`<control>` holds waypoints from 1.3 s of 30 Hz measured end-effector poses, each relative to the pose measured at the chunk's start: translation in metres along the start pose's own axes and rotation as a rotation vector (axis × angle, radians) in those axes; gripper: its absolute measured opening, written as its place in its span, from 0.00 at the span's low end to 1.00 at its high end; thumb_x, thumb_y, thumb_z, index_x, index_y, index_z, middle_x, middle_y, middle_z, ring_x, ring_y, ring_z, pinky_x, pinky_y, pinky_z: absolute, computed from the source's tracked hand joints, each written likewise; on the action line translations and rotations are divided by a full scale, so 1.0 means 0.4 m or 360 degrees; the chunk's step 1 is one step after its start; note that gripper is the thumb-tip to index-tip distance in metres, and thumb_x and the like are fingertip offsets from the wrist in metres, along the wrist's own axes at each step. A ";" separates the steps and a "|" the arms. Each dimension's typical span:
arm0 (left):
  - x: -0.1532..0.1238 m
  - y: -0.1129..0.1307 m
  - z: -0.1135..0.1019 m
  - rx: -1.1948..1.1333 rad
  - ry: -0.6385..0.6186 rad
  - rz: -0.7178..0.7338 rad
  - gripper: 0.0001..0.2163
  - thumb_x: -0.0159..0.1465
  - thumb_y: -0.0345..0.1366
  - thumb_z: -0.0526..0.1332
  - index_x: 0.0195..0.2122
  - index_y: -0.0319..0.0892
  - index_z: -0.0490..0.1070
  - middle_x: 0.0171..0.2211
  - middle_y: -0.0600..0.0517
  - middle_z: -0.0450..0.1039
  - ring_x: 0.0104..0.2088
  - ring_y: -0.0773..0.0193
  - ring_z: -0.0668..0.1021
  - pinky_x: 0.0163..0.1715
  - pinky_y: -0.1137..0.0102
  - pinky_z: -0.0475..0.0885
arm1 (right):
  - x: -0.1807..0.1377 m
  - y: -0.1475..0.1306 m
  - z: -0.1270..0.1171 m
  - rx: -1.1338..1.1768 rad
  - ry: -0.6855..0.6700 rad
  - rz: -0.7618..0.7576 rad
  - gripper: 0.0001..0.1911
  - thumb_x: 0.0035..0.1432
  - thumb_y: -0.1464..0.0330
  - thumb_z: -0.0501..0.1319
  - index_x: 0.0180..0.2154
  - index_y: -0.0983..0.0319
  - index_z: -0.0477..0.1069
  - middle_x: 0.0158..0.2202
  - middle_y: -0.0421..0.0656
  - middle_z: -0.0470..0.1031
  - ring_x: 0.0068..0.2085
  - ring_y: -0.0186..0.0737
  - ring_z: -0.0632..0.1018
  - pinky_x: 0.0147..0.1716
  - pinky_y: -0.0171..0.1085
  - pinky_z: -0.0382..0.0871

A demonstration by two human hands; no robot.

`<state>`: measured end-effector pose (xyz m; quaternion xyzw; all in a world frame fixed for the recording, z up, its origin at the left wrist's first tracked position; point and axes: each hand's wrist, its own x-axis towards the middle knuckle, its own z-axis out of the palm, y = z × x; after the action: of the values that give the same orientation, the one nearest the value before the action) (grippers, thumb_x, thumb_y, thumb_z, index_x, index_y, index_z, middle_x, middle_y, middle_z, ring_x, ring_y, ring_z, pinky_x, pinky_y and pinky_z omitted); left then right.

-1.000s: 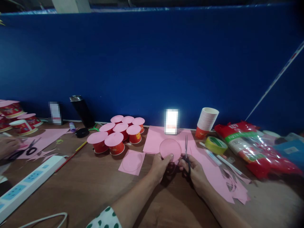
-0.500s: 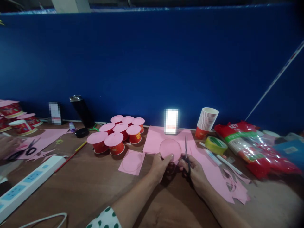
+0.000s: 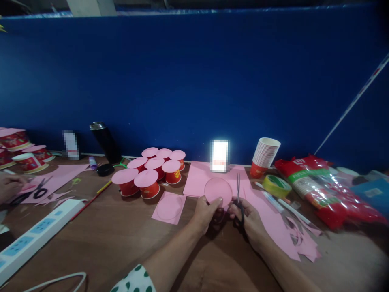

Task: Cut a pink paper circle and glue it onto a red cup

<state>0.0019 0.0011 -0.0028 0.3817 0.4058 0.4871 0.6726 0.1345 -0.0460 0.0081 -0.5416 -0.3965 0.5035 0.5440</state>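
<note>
Between the thumb and fingers of my left hand [image 3: 206,213] is a round pink paper disc [image 3: 218,192], held up off the table. My right hand [image 3: 246,217] grips dark-handled scissors [image 3: 238,190], blades pointing up and away, just right of the disc and apart from it. Left of my hands lies a pink paper square [image 3: 169,207] with a circle drawn on it. Behind that stand several red paper cups [image 3: 148,188], each topped with a pink disc. Pink paper sheets [image 3: 197,178] lie beyond my hands.
To the right are a cup stack [image 3: 266,156], yellow tape roll [image 3: 276,185], paper scraps [image 3: 300,239] and a red plastic pack [image 3: 316,186]. A power strip [image 3: 39,235], black flask [image 3: 105,142] and scissors [image 3: 38,190] lie left, near another person's hand [image 3: 12,185]. A blue partition [image 3: 194,81] rises behind.
My hands, the disc and the scissors hold almost the same position. At far left, the other person's hand has shifted slightly.
</note>
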 end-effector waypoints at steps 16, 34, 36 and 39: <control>-0.001 -0.001 0.001 -0.0010 -0.0006 -0.0011 0.18 0.47 0.45 0.70 0.26 0.35 0.69 0.17 0.55 0.66 0.16 0.73 0.66 0.15 0.77 0.60 | -0.001 -0.001 0.000 -0.0014 -0.0003 0.0005 0.30 0.43 0.52 0.69 0.44 0.62 0.67 0.22 0.36 0.68 0.17 0.27 0.63 0.13 0.27 0.49; 0.002 -0.004 0.001 0.0020 0.0031 0.0003 0.18 0.46 0.45 0.71 0.26 0.34 0.70 0.16 0.55 0.66 0.15 0.73 0.65 0.15 0.76 0.60 | 0.008 0.014 -0.008 -0.0059 -0.0048 -0.0024 0.30 0.46 0.51 0.68 0.45 0.62 0.65 0.22 0.35 0.67 0.17 0.26 0.63 0.13 0.27 0.50; 0.001 -0.003 0.002 0.0028 0.0027 -0.0002 0.18 0.46 0.46 0.70 0.26 0.34 0.71 0.15 0.55 0.66 0.15 0.73 0.65 0.15 0.76 0.60 | 0.008 0.015 -0.008 -0.0068 -0.0055 -0.0024 0.30 0.47 0.51 0.67 0.45 0.62 0.65 0.22 0.35 0.67 0.17 0.27 0.63 0.13 0.27 0.50; 0.000 -0.001 0.002 0.0036 0.0014 0.0010 0.18 0.47 0.45 0.70 0.26 0.34 0.71 0.15 0.55 0.66 0.15 0.73 0.65 0.15 0.76 0.60 | 0.007 0.014 -0.007 -0.0073 -0.0052 -0.0029 0.30 0.46 0.51 0.68 0.45 0.63 0.65 0.21 0.35 0.67 0.18 0.27 0.63 0.13 0.27 0.50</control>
<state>0.0026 0.0007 -0.0030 0.3886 0.4130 0.4862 0.6649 0.1371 -0.0442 0.0020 -0.5420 -0.4216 0.4982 0.5295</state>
